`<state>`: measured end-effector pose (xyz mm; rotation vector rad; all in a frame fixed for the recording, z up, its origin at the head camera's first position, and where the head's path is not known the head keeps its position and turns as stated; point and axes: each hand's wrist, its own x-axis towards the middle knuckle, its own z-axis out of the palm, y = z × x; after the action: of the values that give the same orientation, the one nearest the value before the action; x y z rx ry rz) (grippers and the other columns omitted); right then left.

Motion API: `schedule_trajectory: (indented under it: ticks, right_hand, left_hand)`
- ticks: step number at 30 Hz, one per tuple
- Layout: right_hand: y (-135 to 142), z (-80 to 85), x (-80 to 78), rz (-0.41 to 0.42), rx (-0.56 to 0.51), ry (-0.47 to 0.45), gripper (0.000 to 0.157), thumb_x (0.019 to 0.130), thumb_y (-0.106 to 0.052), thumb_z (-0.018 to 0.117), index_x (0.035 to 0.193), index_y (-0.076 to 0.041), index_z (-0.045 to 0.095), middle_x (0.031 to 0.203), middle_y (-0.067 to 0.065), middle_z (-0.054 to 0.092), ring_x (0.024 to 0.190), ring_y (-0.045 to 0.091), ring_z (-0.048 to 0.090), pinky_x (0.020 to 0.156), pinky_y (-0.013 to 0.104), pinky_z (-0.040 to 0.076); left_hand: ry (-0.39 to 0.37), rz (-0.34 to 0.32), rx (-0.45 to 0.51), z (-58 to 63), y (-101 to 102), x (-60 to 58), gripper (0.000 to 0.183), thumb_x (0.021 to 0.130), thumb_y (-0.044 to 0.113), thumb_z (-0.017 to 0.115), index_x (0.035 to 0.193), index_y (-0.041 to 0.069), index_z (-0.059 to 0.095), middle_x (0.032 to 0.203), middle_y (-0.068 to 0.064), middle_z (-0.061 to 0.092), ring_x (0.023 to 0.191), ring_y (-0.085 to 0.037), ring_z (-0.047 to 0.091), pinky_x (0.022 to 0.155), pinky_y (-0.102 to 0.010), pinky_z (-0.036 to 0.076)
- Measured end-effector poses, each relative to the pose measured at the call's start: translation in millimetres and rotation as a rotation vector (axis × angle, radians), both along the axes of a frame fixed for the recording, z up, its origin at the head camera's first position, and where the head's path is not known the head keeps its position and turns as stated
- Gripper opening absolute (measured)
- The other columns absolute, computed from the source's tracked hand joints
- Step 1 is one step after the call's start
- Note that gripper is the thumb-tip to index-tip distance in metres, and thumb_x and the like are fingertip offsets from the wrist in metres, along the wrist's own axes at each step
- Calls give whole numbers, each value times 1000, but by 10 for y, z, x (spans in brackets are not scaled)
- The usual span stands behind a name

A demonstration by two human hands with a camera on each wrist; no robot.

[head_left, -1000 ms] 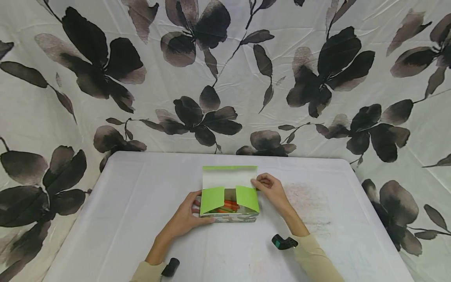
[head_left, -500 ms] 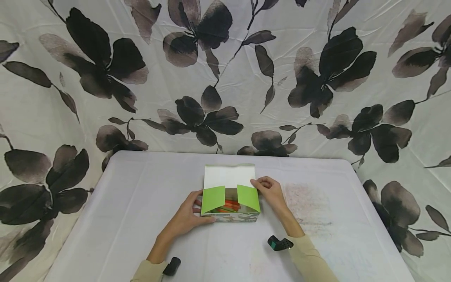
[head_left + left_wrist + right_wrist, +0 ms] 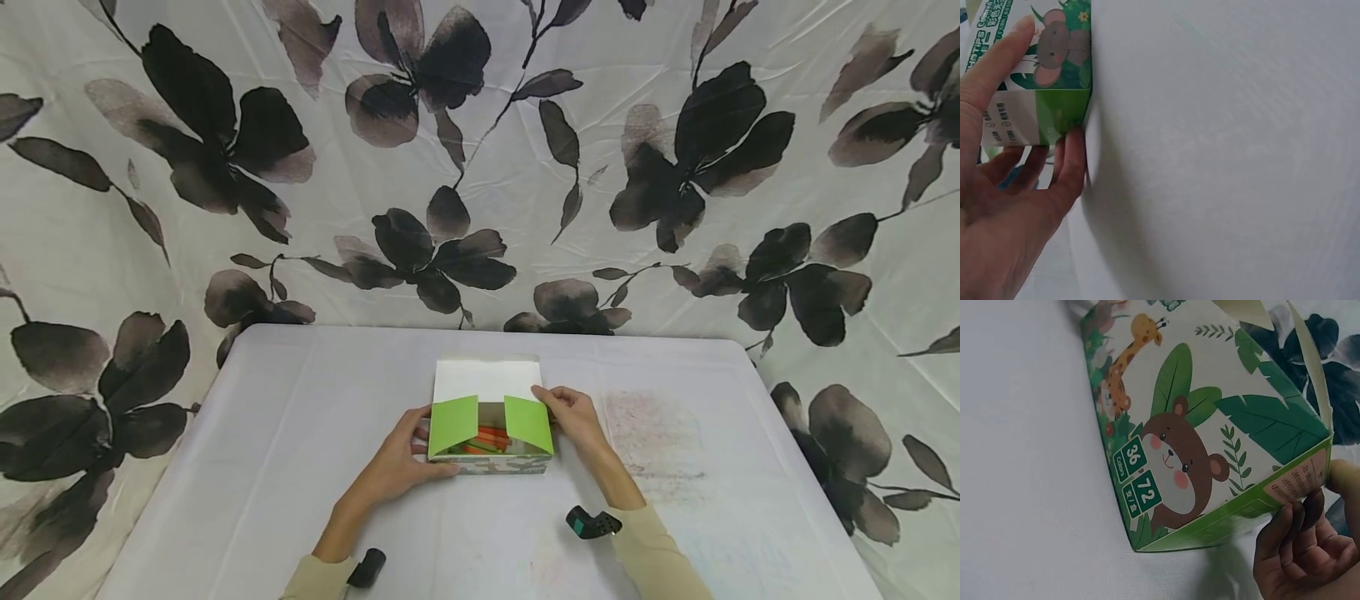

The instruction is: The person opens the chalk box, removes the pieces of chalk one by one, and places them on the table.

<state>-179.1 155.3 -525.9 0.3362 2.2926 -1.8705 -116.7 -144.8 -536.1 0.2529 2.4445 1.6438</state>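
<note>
A cardboard box (image 3: 498, 468) with animal prints lies on the white table, its white-lined lid (image 3: 487, 379) raised at the back. Two green side flaps (image 3: 453, 423) slant inward over it; orange, red and green sticks (image 3: 492, 437) show in the gap between. My left hand (image 3: 397, 457) grips the left end, thumb along the printed front and fingers against the end panel (image 3: 1063, 115). At the rear right corner my right hand (image 3: 579, 418) pinches the box edge by the lid, its other fingers (image 3: 1279, 531) curled against the green end panel (image 3: 1222, 519).
A white cloth (image 3: 300, 400) covers the table, with reddish and dark smudges (image 3: 656, 442) right of the box. Behind the table hangs a flower-printed curtain (image 3: 540, 167). Small black devices sit at the left wrist (image 3: 367, 568) and the right wrist (image 3: 592, 522).
The lid has tipped, and the green strip along its top edge no longer shows. My right hand has shifted slightly down along the box's right side; the left hand keeps its hold.
</note>
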Motion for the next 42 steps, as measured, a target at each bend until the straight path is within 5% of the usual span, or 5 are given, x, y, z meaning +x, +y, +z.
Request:
schedule_trajectory:
  ticks: [10, 16, 26, 34, 42]
  right_hand:
    - [-4, 84, 126, -18, 5, 105, 44, 94, -44, 76, 107, -3, 68, 85, 3, 67, 78, 15, 60, 73, 29, 55]
    - [10, 157, 265, -40, 46, 218, 45, 94, -40, 77, 119, -5, 65, 104, 9, 67, 89, 18, 63, 80, 35, 58]
    - [-7, 170, 482, 61, 146, 544, 41, 92, -25, 81, 124, -2, 65, 120, 7, 65, 111, 29, 63, 94, 31, 55]
    - [-21, 122, 637, 186, 299, 702, 46, 83, -21, 89, 122, -11, 66, 121, -2, 64, 111, 21, 60, 91, 40, 53]
    - [-40, 102, 675, 236, 341, 714, 47, 81, -21, 90, 120, -12, 66, 121, -3, 63, 115, 18, 53, 91, 47, 52]
  left_hand:
    - [26, 29, -48, 103, 17, 69, 110, 74, 37, 95, 160, 11, 31, 148, -12, 43, 115, -24, 54, 98, -43, 52]
    - [158, 127, -60, 207, 38, 151, 99, 79, 37, 91, 157, 10, 37, 150, -12, 45, 122, -30, 52, 103, -53, 49]
    - [431, 199, -84, 250, 135, 241, 70, 82, 20, 90, 141, 4, 56, 137, -9, 57, 115, -27, 58, 95, -47, 54]
    - [479, 214, -59, 230, 233, 309, 58, 80, 14, 90, 131, 6, 64, 126, -7, 61, 106, -22, 58, 85, -47, 56]
    - [514, 245, -69, 181, 270, 308, 44, 80, 9, 90, 119, 5, 69, 115, -7, 64, 91, -17, 58, 74, -35, 56]
